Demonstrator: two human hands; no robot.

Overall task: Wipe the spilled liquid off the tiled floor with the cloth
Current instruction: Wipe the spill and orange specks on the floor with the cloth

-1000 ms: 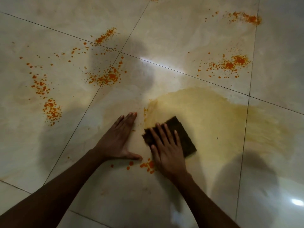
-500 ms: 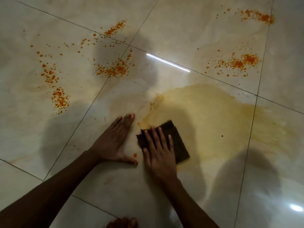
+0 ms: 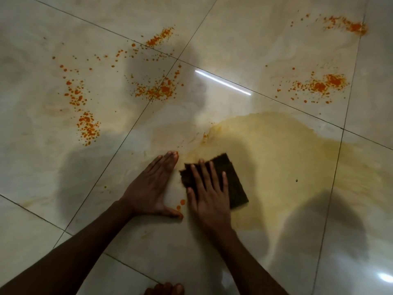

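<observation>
Glossy cream marble-look floor tiles (image 3: 244, 39) fill the view, crossed by thin dark grout lines, and they're far from clean. Right hand (image 3: 209, 195) lies flat with fingers spread, pressing the dark brown rectangular cloth pad (image 3: 232, 182) onto the near-left edge of a wide, pale yellow smeared film of liquid (image 3: 287, 150); no closed grip, just an open palm bearing down. Left hand (image 3: 152, 186) is planted open on the tile just beside it, holding nothing, bracing. Two small orange drops (image 3: 180, 205) sit between the hands. Unwiped orange spatter patches wait: far left (image 3: 88, 126), up the middle (image 3: 158, 89), right (image 3: 321, 85) and the far corner (image 3: 353, 26). By my reckoning, it's early going, with most of it left.
</observation>
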